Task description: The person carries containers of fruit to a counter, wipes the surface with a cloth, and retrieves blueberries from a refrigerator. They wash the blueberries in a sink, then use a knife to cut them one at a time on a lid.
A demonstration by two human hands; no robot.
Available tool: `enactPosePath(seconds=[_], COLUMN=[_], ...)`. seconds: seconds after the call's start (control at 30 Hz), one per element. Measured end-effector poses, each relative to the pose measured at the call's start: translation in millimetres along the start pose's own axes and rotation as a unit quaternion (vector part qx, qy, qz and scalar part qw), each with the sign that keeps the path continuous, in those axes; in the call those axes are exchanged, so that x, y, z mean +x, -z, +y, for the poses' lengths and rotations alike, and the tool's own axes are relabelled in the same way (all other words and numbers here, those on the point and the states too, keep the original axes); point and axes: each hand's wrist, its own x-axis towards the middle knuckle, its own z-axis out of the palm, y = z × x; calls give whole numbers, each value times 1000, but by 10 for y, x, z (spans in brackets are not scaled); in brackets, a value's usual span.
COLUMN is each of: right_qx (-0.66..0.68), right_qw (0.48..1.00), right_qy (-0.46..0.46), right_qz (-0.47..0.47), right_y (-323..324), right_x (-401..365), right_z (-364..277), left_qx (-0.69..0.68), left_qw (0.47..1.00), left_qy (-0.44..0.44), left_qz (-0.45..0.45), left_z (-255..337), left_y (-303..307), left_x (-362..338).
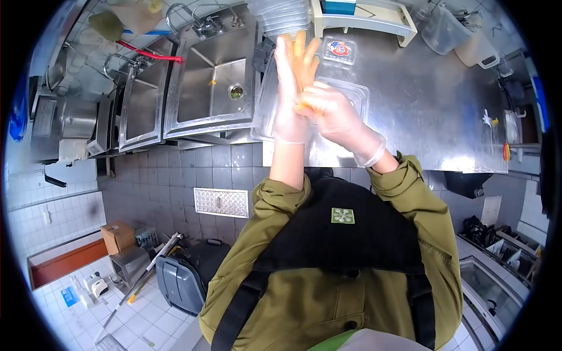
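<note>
My left hand (289,88) is raised over the steel counter (433,99), fingers stretched upward and apart, in a clear plastic glove. My right hand (339,114), also in a clear glove, is closed against the base of the left hand's thumb, pinching the glove there. Below the hands lies a clear plastic tray (264,120), and another clear container (358,96) shows partly behind the right hand. Just beyond the fingers sits a small clear box (339,51) with a red and blue label.
Two steel sinks (202,111) with taps adjoin the counter on the left. Stacked clear containers (281,17) and a cream rack (374,20) stand at the back. Clear jugs (442,32) are at the far right. A grey bin (181,281) stands on the floor.
</note>
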Motion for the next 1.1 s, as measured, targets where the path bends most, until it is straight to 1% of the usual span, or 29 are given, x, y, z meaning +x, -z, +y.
enactPosePath(seconds=[0.03, 0.07, 0.1, 0.13, 0.17, 0.2, 0.23, 0.27, 0.37, 0.4, 0.5, 0.53, 0.63, 0.73, 0.83, 0.87, 0.93, 0.97, 1.0, 1.07, 1.1], right_qx=[-3, -5, 22, 48, 76, 54, 34, 12, -26, -6, 153, 147, 171, 161, 101, 97, 88, 82, 115, 132, 140], right_qw=[1000, 999, 1000, 999, 996, 995, 992, 987, 964, 948, 935, 936, 944, 944, 955, 959, 959, 959, 953, 965, 969], right_qy=[14, 29, 7, -15, -36, -74, -113, -150, -243, -312, -319, -319, -281, -273, -234, -216, -218, -214, -217, -176, -157], right_qz=[-8, -16, 0, 15, 29, 41, 52, 63, 109, 72, 39, 25, -17, -92, -152, -156, -161, -165, -176, -144, -126], right_y=[21, 34, 15, -14, -17, 14, 44, 70, 84, 72, -10, -16, 34, -12, -5, -55, -107, -111, -105, -232, -286], right_x=[22, 38, 14, -37, -74, -97, -126, -117, -103, -70, -92, -93, -100, -75, 9, -3, -5, 14, 24, -28, -30], right_z=[-9, -9, 32, 108, 153, 163, 163, 160, -51, -92, 89, 131, 86, 43, -111, -25, 4, 9, 11, 103, 138], left_qx=[-16, 84, 183, 280, 392, 498, 597, 644, 701, 721, 742, 749, 672, 643, 663, 718, 627, 574, 561, 458, 401], left_qw=[999, 996, 981, 954, 911, 851, 777, 718, 630, 609, 591, 593, 682, 738, 730, 660, 770, 816, 825, 888, 910], left_qy=[-29, -28, -27, -27, -74, -119, -160, -217, -294, -296, -287, -264, -253, -180, -151, -208, -117, -74, -70, 43, 100], left_qz=[-27, 17, 60, 104, 108, 112, 115, 149, 159, 147, 134, 137, 137, 103, 70, 78, 24, 1, -1, 2, 3], left_z=[22, -28, -129, -200, -221, -244, -272, -331, -348, -363, -331, -316, -260, -123, -193, -244, -291, -304, -397, -301, -252], left_y=[-29, 30, 149, 229, 248, 264, 280, 258, 230, 198, 167, 174, 133, 87, 234, 285, 377, 409, 508, 532, 546], left_x=[-35, 60, 253, 393, 435, 450, 452, 480, 559, 559, 603, 615, 639, 615, 651, 655, 608, 619, 601, 591, 581])
